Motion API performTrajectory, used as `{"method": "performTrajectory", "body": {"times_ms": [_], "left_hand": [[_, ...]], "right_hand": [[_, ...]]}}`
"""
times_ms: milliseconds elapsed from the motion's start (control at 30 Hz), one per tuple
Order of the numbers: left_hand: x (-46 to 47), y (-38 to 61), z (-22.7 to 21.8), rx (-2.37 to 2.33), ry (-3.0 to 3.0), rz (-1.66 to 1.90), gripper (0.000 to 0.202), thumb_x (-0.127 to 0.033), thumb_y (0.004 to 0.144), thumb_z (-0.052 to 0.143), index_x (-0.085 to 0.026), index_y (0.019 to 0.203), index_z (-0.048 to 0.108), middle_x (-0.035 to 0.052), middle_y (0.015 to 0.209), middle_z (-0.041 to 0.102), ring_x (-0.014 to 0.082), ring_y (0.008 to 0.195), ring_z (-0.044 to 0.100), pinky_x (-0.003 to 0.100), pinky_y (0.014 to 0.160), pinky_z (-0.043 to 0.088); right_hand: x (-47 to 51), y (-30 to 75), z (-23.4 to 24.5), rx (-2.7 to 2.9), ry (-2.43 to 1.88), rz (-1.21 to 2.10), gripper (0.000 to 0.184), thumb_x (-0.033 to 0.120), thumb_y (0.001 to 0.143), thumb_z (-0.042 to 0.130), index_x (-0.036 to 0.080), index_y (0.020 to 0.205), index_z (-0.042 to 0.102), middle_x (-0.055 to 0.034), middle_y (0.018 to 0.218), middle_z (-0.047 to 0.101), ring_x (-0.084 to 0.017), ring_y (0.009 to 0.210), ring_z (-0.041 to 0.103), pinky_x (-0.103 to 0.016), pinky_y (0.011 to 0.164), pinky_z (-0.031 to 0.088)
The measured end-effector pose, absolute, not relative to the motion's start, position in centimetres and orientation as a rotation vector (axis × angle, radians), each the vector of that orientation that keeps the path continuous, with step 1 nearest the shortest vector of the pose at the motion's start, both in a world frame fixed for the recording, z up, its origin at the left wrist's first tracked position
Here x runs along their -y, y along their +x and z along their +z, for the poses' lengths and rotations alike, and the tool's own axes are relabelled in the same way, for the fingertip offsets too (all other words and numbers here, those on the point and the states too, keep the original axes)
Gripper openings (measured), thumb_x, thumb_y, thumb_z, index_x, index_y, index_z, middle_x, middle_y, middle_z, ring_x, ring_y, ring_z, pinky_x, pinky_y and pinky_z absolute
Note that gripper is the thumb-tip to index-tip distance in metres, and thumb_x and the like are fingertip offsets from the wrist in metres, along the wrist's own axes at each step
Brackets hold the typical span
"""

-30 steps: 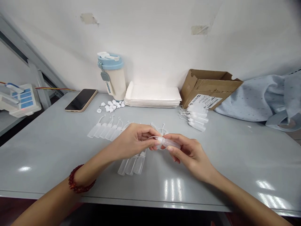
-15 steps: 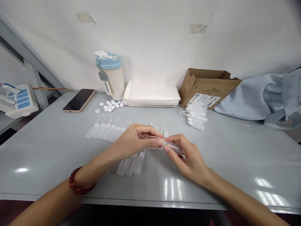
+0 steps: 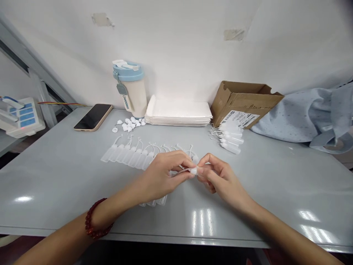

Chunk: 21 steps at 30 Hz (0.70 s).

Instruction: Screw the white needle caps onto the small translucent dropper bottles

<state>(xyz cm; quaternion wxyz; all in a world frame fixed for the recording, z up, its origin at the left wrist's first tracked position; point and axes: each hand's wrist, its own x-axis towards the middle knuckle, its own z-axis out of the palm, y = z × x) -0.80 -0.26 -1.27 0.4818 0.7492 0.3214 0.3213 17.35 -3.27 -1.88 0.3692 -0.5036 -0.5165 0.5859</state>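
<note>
My left hand point(image 3: 168, 171) pinches the white neck end of a small plastic bottle point(image 3: 194, 171), from which a thin strap runs back under the fingers. My right hand point(image 3: 220, 175) is closed on the same bottle from the other side; its fingers hide most of the clear body. Behind and below my left hand lies a row of similar bottles point(image 3: 129, 154) with their straps pointing away from me. A few more clear bottles point(image 3: 161, 200) lie nearer to me, largely covered by my left hand and forearm.
Small white caps point(image 3: 128, 125) are heaped by a tumbler point(image 3: 132, 90). A phone point(image 3: 93, 117) lies left of them. White envelopes point(image 3: 179, 114) are stacked against the wall. At right, more bottles point(image 3: 230, 140) lie before a cardboard box point(image 3: 242, 105), beside a pale blue cloth point(image 3: 289, 114).
Both hands have shifted on the bottle. My right fingers now cover its clear body, which showed before, and the white neck end is in plainer view. My left hand has moved slightly lower.
</note>
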Motion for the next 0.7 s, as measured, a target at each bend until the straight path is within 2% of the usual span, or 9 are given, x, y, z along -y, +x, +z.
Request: {"method": "performTrajectory", "body": {"times_ms": [133, 200, 300, 400, 533, 633, 700], "left_hand": [[0.4, -0.6, -0.9, -0.824, 1.678, 0.738, 0.009, -0.018, 0.08, 0.063, -0.016, 0.087, 0.068, 0.0037, 0.091, 0.065, 0.013, 0.084, 0.06, 0.022, 0.07, 0.05], [0.4, -0.6, -0.4, -0.864, 1.579, 0.683, 0.012, -0.025, 0.082, 0.063, -0.017, 0.088, 0.069, 0.0035, 0.088, 0.066, 0.0136, 0.083, 0.061, 0.022, 0.069, 0.05], [0.5, -0.6, 0.1, -0.883, 1.491, 0.576, 0.02, -0.034, 0.083, 0.062, -0.016, 0.086, 0.07, 0.0015, 0.073, 0.065, 0.0126, 0.069, 0.062, 0.022, 0.064, 0.051], [0.7, -0.7, 0.1, -0.863, 1.474, 0.53, 0.019, -0.034, 0.082, 0.062, -0.016, 0.087, 0.069, -0.0005, 0.064, 0.062, 0.0116, 0.061, 0.061, 0.022, 0.06, 0.051], [0.8, -0.8, -0.8, -0.842, 1.863, 0.68, 0.011, -0.022, 0.084, 0.059, -0.016, 0.087, 0.067, 0.0006, 0.071, 0.062, 0.0108, 0.064, 0.056, 0.022, 0.061, 0.047], [1.0, -0.9, -1.7, -0.727, 2.227, 0.837, 0.012, -0.017, 0.088, 0.053, -0.014, 0.09, 0.064, 0.0039, 0.079, 0.063, 0.0115, 0.07, 0.055, 0.023, 0.064, 0.044], [1.1, -0.9, -1.9, -0.693, 2.284, 0.885, 0.013, -0.015, 0.088, 0.052, -0.012, 0.093, 0.063, 0.0054, 0.083, 0.064, 0.0115, 0.072, 0.055, 0.023, 0.065, 0.044]], "right_hand": [[3.2, 17.5, -1.9, 1.238, -1.256, 1.619, 0.021, 0.034, 0.082, 0.056, 0.02, 0.072, 0.045, 0.0103, 0.049, 0.035, -0.004, 0.041, 0.023, -0.016, 0.038, 0.019], [3.3, 17.6, -2.1, 1.297, -1.228, 1.514, 0.019, 0.033, 0.082, 0.057, 0.02, 0.072, 0.047, 0.0096, 0.05, 0.038, -0.004, 0.042, 0.026, -0.017, 0.039, 0.022], [3.7, 17.6, -2.2, 1.435, -1.199, 1.289, 0.017, 0.031, 0.082, 0.059, 0.02, 0.074, 0.049, 0.0068, 0.055, 0.046, -0.006, 0.046, 0.034, -0.018, 0.042, 0.028], [3.9, 17.6, -2.1, 1.508, -1.184, 1.228, 0.016, 0.031, 0.082, 0.058, 0.02, 0.076, 0.049, 0.0048, 0.058, 0.049, -0.007, 0.049, 0.038, -0.019, 0.044, 0.029], [3.7, 17.6, -1.9, 1.35, -1.197, 1.517, 0.016, 0.032, 0.082, 0.056, 0.021, 0.077, 0.045, 0.0097, 0.051, 0.036, -0.005, 0.042, 0.023, -0.017, 0.039, 0.02], [3.2, 17.9, -1.8, 1.152, -1.179, 1.791, 0.016, 0.031, 0.081, 0.054, 0.022, 0.077, 0.042, 0.0123, 0.048, 0.021, -0.005, 0.042, 0.013, -0.016, 0.038, 0.014], [3.0, 18.0, -1.8, 1.078, -1.141, 1.901, 0.014, 0.029, 0.082, 0.052, 0.022, 0.077, 0.041, 0.0126, 0.049, 0.017, -0.005, 0.044, 0.01, -0.015, 0.038, 0.012]]}}
